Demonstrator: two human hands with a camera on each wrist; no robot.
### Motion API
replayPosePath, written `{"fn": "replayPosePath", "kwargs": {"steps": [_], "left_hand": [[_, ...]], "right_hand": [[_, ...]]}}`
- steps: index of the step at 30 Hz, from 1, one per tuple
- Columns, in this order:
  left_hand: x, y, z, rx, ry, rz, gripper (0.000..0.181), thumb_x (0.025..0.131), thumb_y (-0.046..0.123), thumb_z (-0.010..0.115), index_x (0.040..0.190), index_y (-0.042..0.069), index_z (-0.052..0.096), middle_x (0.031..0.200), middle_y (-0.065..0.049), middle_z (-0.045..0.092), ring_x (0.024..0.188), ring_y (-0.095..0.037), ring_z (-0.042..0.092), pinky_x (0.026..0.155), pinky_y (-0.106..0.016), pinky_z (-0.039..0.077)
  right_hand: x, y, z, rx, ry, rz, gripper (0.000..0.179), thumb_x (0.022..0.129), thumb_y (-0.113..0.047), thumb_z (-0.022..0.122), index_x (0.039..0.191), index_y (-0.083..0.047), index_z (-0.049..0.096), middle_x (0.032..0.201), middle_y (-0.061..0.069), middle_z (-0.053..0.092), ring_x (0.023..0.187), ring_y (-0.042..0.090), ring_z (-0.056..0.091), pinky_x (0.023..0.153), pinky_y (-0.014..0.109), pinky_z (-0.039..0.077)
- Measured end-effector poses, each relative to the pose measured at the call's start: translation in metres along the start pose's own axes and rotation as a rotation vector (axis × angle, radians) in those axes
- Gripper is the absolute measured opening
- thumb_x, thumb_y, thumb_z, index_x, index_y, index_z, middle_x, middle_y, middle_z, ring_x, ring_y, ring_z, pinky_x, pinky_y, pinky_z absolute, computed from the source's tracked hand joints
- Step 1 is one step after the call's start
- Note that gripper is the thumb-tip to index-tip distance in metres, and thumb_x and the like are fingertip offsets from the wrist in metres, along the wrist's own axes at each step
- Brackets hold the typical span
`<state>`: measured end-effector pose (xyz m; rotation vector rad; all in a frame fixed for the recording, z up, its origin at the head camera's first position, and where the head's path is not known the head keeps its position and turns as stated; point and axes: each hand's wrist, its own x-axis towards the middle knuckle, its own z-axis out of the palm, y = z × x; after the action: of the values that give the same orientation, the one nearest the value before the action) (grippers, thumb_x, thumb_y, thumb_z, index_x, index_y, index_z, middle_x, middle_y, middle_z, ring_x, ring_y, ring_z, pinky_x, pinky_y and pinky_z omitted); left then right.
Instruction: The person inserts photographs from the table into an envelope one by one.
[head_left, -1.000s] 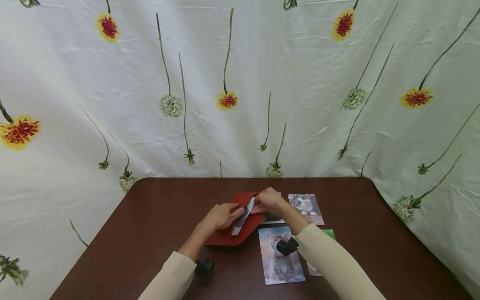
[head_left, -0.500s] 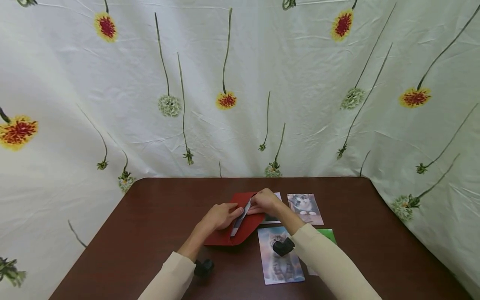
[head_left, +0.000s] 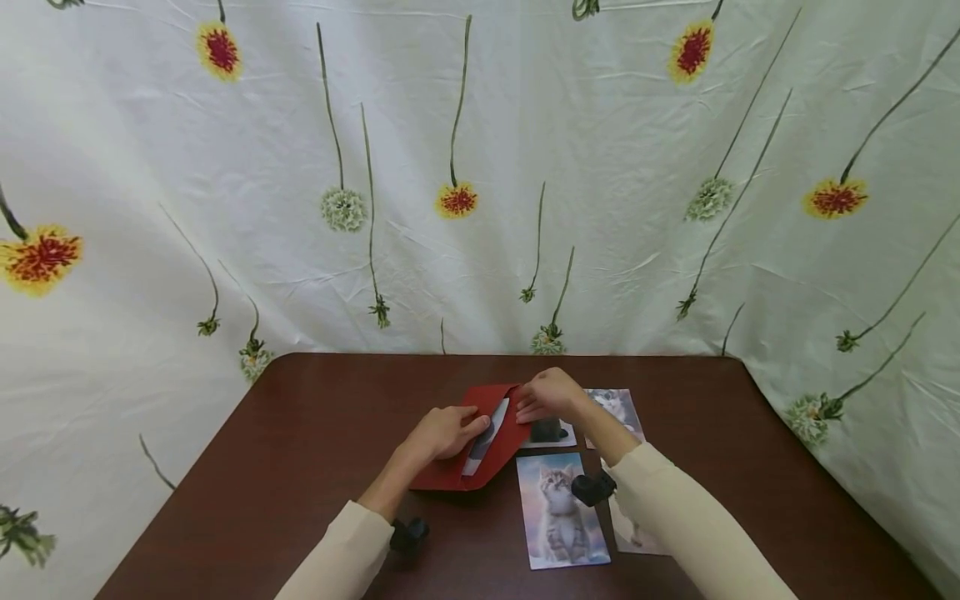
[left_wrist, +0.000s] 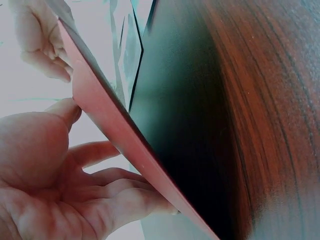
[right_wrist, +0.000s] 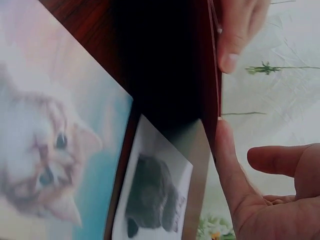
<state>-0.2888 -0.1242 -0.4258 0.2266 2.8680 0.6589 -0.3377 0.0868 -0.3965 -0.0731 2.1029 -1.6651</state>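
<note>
A red envelope (head_left: pixel 438 477) lies on the dark wooden table with its pocket open. A pale card (head_left: pixel 480 454) with a dark patch shows inside that opening. My left hand (head_left: pixel 444 431) rests on the envelope's left part, fingers extended, its thumb tip beside the card. In the left wrist view, the left hand (left_wrist: pixel 95 185) touches the envelope (left_wrist: pixel 117 127) with thumb and fingers spread. My right hand (head_left: pixel 546 395) touches the envelope's right edge, away from the card. In the right wrist view, an extended finger of the right hand (right_wrist: pixel 265 200) meets the envelope's edge, thumb apart.
Several cat pictures lie right of the envelope: a kitten picture (head_left: pixel 562 521) in front, a dark-animal picture (head_left: pixel 547 432) behind it, another (head_left: pixel 615 406) farther right, and one (head_left: pixel 630 529) partly under the right forearm. A flowered cloth (head_left: pixel 420 250) hangs behind the table (head_left: pixel 337 400).
My right hand has let go of the card and moved slightly up and right to the envelope's edge. More of the card's face now shows. The left hand has stayed put.
</note>
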Motion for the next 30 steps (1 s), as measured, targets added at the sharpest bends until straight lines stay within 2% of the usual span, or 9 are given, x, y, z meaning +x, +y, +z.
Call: {"fn": "replayPosePath", "kwargs": {"steps": [5,8,14,20,23,30], "left_hand": [[0.002,0.001,0.000,0.008,-0.002,-0.003,0.057,0.103,0.045,0.054,0.147,0.009,0.054,0.140,-0.018,0.062,0.126,-0.034,0.060,0.105,-0.051,0.049],[0.002,0.001,0.000,0.010,-0.007,-0.007,0.057,0.103,0.045,0.054,0.148,0.010,0.054,0.141,-0.018,0.061,0.126,-0.034,0.060,0.105,-0.052,0.048],[0.002,0.003,0.001,0.022,-0.019,-0.022,0.057,0.102,0.045,0.055,0.148,0.011,0.054,0.140,-0.018,0.061,0.124,-0.033,0.060,0.104,-0.052,0.049],[0.001,0.001,-0.001,0.011,-0.024,-0.016,0.057,0.103,0.044,0.054,0.149,0.010,0.053,0.139,-0.019,0.062,0.120,-0.033,0.061,0.102,-0.052,0.051],[0.001,0.001,-0.002,0.001,-0.020,-0.013,0.057,0.103,0.044,0.054,0.148,0.009,0.053,0.140,-0.019,0.061,0.122,-0.035,0.061,0.102,-0.053,0.050],[0.001,0.001,-0.003,-0.005,-0.026,-0.021,0.057,0.103,0.045,0.054,0.149,0.010,0.053,0.141,-0.019,0.060,0.123,-0.035,0.060,0.103,-0.053,0.050]], "right_hand": [[-0.012,-0.007,-0.020,-0.012,-0.009,-0.024,0.037,0.103,-0.005,0.048,0.129,0.021,0.053,0.109,0.034,0.067,0.080,0.026,0.075,0.092,0.048,0.056],[-0.017,-0.008,-0.033,-0.021,0.003,-0.024,0.035,0.102,-0.006,0.049,0.127,0.019,0.054,0.106,0.031,0.068,0.080,0.024,0.075,0.095,0.048,0.055],[-0.024,-0.003,-0.058,-0.078,0.050,-0.021,0.030,0.100,-0.007,0.054,0.119,0.015,0.060,0.105,0.027,0.069,0.084,0.027,0.074,0.091,0.046,0.058],[-0.036,0.003,-0.082,-0.162,0.066,-0.009,0.036,0.101,-0.012,0.054,0.127,0.014,0.057,0.117,0.031,0.065,0.096,0.036,0.072,0.091,0.046,0.058],[-0.044,0.007,-0.094,-0.196,0.065,-0.006,0.039,0.102,-0.014,0.053,0.129,0.015,0.055,0.120,0.032,0.064,0.097,0.035,0.072,0.090,0.045,0.059],[-0.058,0.019,-0.118,-0.226,0.084,-0.009,0.037,0.101,-0.014,0.053,0.124,0.015,0.058,0.120,0.033,0.064,0.090,0.028,0.072,0.090,0.046,0.058]]}}
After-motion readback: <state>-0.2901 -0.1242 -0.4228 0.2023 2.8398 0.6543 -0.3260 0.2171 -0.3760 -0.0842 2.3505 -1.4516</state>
